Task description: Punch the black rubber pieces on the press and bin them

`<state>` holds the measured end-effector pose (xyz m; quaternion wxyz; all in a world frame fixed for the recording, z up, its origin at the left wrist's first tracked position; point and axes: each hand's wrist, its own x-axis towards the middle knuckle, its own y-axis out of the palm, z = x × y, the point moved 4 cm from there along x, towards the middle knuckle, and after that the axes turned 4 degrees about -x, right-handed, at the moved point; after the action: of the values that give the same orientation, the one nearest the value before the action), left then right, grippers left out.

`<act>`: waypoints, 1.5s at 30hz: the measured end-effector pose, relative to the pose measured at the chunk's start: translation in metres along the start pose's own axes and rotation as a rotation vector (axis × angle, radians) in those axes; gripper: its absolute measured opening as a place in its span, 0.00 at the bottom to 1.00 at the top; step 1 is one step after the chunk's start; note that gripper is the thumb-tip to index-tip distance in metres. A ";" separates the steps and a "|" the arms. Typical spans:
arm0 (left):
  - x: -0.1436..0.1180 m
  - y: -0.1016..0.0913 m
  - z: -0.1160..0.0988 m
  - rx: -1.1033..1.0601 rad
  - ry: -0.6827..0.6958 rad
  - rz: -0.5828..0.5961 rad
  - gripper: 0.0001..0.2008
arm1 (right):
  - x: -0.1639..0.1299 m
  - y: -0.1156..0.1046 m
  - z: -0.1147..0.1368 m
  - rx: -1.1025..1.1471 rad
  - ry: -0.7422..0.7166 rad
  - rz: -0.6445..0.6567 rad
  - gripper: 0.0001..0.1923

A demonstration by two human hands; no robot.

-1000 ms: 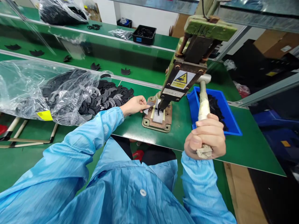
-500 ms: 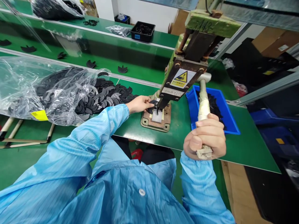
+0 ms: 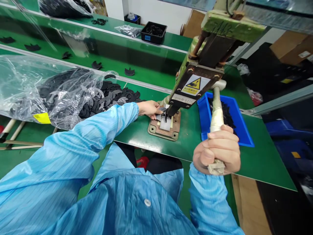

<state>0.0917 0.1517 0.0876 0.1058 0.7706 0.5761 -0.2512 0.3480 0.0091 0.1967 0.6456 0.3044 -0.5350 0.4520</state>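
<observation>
My right hand [image 3: 217,150] is closed around the tape-wrapped lever [image 3: 217,112] of a green and brown hand press [image 3: 189,85]. At the press base [image 3: 161,133], my left hand [image 3: 151,109] pinches a dark curved plastic piece [image 3: 160,114] near the black tip of the ram. Part of that piece is hidden by my fingers and the press. Below the ram, a pale metal plate [image 3: 165,124] lies on the base. To the left of my hand is a heap of similar black curved pieces [image 3: 107,98], spilling from a clear plastic bag [image 3: 66,93].
A blue bin [image 3: 241,125] with black pieces stands right of the press. Behind, single black pieces [image 3: 129,71] lie spaced along a green strip. A black tray [image 3: 154,32] sits on the far shelf. The table's front edge [image 3: 151,150] runs before my body.
The curved piece in my left hand has turned, now showing a greyer face by the ram. The lever looks about the same relative to the press. The whole view has shifted slightly.
</observation>
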 end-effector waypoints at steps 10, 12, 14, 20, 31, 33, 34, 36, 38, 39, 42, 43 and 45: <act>-0.016 0.008 0.009 -0.171 0.016 -0.035 0.18 | 0.092 0.012 -0.002 0.154 -0.076 -0.171 0.20; -0.026 0.007 0.011 -0.193 0.089 -0.044 0.18 | 0.114 0.012 -0.009 0.190 -0.010 -0.095 0.28; -0.041 0.005 0.011 -0.198 0.165 -0.045 0.18 | 0.115 0.009 -0.018 0.169 0.091 -0.073 0.29; -0.101 -0.001 0.012 -0.205 0.318 0.071 0.21 | 0.004 0.028 -0.034 0.031 0.415 0.230 0.17; -0.134 0.020 0.027 -0.108 0.400 0.094 0.23 | -0.067 0.065 -0.001 -0.007 0.464 0.721 0.07; -0.143 0.017 0.021 0.051 0.534 -0.149 0.20 | -0.068 0.062 0.000 -0.033 0.439 0.721 0.07; -0.149 0.016 0.017 0.152 0.611 -0.260 0.19 | -0.068 0.061 0.000 -0.046 0.428 0.722 0.07; -0.158 0.022 0.008 0.341 0.730 -0.345 0.16 | -0.070 0.059 0.000 -0.067 0.409 0.725 0.07; -0.160 0.033 0.003 0.443 0.775 -0.292 0.15 | -0.071 0.058 0.001 -0.078 0.392 0.727 0.07; -0.159 0.037 0.002 0.460 0.773 -0.265 0.16 | -0.071 0.058 0.002 -0.081 0.385 0.726 0.08; -0.149 0.042 0.003 0.409 0.683 -0.231 0.18 | -0.074 0.056 0.004 -0.080 0.374 0.705 0.08; -0.144 0.042 0.005 0.362 0.637 -0.205 0.19 | -0.075 0.055 0.005 -0.079 0.375 0.693 0.08; -0.135 0.043 0.008 0.244 0.550 -0.109 0.21 | -0.078 0.051 0.006 -0.074 0.389 0.663 0.08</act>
<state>0.1012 0.0216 0.1440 -0.1614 0.7846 0.5892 -0.1057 0.2975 0.0045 0.1177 0.5643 -0.0002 -0.4877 0.6661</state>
